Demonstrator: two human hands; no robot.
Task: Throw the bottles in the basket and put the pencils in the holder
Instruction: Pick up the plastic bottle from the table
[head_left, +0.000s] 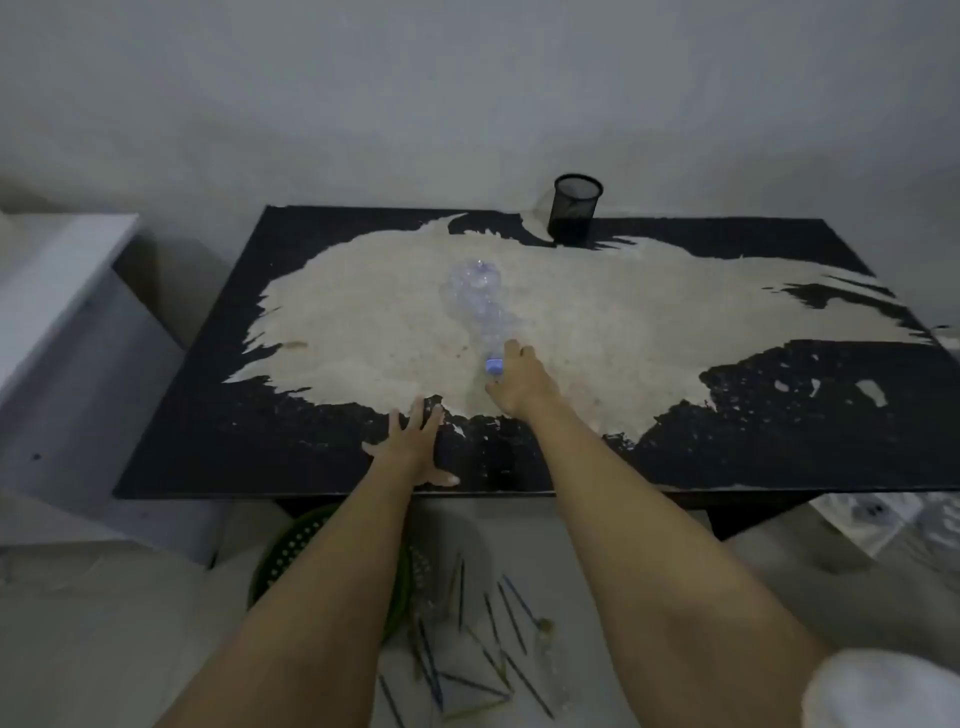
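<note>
A clear crumpled plastic bottle with a blue cap lies on the worn black table, cap end toward me. My right hand rests at the cap end, fingers touching the neck; a full grip is not visible. My left hand lies flat near the table's front edge, fingers spread, holding nothing. A black mesh pencil holder stands at the table's back edge. Several pencils are scattered on the floor below. A green basket sits on the floor under the front edge, partly hidden by my left forearm.
A white cabinet stands left of the table. A grey wall runs behind it. White-and-grey objects lie on the floor at the right. Something white fills the bottom right corner.
</note>
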